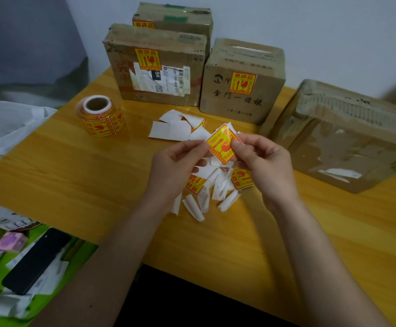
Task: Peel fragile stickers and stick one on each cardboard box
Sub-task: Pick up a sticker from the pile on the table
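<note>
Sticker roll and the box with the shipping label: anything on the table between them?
Nothing: in the head view, only bare yellow table separates the sticker roll from the labelled box.

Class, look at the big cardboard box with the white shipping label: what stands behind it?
Behind the labelled box stands another cardboard box, taller, with green tape and the top of a fragile sticker showing. Its lower part is covered.

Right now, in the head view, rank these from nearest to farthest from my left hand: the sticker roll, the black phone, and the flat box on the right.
From the left hand:
1. Sticker roll, up and to the left on the table.
2. Black phone, down-left, off the table's edge.
3. Flat box, far right, beyond the right hand.
</note>
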